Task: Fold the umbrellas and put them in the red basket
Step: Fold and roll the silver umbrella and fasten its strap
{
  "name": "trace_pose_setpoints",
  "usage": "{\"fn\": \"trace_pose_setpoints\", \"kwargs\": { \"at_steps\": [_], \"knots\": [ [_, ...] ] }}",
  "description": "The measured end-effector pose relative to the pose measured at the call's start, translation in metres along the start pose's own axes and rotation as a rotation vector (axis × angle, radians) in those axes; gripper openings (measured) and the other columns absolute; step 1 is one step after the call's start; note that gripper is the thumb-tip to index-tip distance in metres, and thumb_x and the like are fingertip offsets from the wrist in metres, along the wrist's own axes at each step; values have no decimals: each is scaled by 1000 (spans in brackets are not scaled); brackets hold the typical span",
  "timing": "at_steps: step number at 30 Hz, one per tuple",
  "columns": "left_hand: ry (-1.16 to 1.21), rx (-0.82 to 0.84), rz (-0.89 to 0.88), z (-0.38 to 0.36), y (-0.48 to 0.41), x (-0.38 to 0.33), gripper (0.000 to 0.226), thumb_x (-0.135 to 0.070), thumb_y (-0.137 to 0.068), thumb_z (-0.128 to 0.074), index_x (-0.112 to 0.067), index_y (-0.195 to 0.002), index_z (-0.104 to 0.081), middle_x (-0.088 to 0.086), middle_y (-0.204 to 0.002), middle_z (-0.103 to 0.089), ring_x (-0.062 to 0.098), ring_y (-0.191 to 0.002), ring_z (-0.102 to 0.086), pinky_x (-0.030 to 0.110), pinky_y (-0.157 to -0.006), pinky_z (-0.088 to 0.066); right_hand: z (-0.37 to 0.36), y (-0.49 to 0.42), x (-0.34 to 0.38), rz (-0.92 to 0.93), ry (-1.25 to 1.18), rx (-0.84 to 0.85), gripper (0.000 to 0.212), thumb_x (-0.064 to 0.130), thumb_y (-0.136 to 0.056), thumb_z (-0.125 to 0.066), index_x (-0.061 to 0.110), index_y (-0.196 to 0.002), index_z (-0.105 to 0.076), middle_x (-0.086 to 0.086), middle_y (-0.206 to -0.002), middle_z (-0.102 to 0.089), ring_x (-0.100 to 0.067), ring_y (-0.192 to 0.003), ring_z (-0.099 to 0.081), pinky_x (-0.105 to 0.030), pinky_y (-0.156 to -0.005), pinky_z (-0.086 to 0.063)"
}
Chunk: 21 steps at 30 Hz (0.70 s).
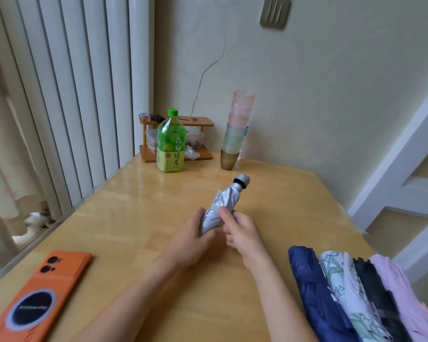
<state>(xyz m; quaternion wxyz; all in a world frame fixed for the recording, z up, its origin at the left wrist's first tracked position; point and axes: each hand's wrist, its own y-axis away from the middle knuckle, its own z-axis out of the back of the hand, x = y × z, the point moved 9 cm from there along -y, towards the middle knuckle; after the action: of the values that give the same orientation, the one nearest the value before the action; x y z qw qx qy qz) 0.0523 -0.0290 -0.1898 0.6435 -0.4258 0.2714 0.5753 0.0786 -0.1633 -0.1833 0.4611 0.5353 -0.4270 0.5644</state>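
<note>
I am gripping a small silver fabric folding umbrella [223, 201] in both hands over the pale wooden table [139, 206]. My left hand [190, 233] is curling round the near end of the bundle. My right hand [242, 233] is pinching the cloth beside it, thumb on top. The capped far end is pointing away from me.

I judge that I am gathering the canopy into a tight roll. The next move calls for fastening it, but I cannot see any strap, and my palms are hiding the near end.

At my right, a navy umbrella [311, 287], a white green-printed umbrella [344, 287], a black umbrella [373, 287] and a pink umbrella [400, 292] are lying side by side, cut off by the frame edge. The red basket is out of view.
</note>
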Motion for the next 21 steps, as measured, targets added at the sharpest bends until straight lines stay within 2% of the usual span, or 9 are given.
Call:
{"fn": "trace_pose_setpoints", "kwargs": {
  "at_steps": [4,6,9,12,15,19,21],
  "knots": [
    [255,2,135,7,2,11,23,-36,-94,-69,-21,-100,-54,-1,-75,-62,15,-58,-55,34,-54,-46,7,0,1,64,53,6,30,26,-103,-61,-1,-91,-66,0,-55,-44,-17,-43,-39,-29,-46,-38],
    [381,35,164,8,4,7,24,-33,-96,-69,-16,-108,-56,2,-80,-63,17,-59,-56,32,-52,-47,10,-1,3,87,26,2,26,22,-103,-62,0,-89,-68,-2,-56,-49,-18,-45,-46,-31,-49,-45],
    [555,112,201,3,8,0,29,-28,-99,-66,-9,-118,-58,6,-85,-61,22,-60,-56,30,-52,-49,7,-3,-2,44,-103,55,25,23,-102,-62,4,-87,-67,-2,-60,-51,-18,-50,-50,-30,-54,-49],
    [718,269,198,-10,12,-13,33,-28,-100,-64,-2,-119,-58,6,-85,-59,21,-57,-53,26,-49,-47,10,-1,-3,4,-152,80,31,35,-95,-66,7,-80,-66,-1,-57,-47,-15,-50,-46,-27,-54,-45],
    [975,478,250,-25,21,-24,30,-32,-98,-60,-8,-115,-57,3,-85,-55,12,-54,-48,20,-45,-42,16,0,1,27,-120,73,39,45,-87,-67,11,-70,-61,-2,-52,-42,-15,-46,-41,-28,-53,-38],
    [1285,734,343,-39,30,-30,28,-32,-100,-56,-8,-115,-55,2,-83,-48,8,-53,-45,17,-44,-40,13,0,8,109,-198,65,43,42,-86,-74,15,-59,-57,-2,-60,-48,-14,-60,-49,-26,-69,-43],
    [1365,831,359,-44,35,-33,30,-33,-100,-56,-7,-114,-60,2,-82,-47,9,-54,-49,17,-45,-42,9,0,6,119,-258,85,49,41,-87,-79,15,-55,-52,-11,-68,-61,-18,-73,-57,-24,-78,-48]
  ]
}}
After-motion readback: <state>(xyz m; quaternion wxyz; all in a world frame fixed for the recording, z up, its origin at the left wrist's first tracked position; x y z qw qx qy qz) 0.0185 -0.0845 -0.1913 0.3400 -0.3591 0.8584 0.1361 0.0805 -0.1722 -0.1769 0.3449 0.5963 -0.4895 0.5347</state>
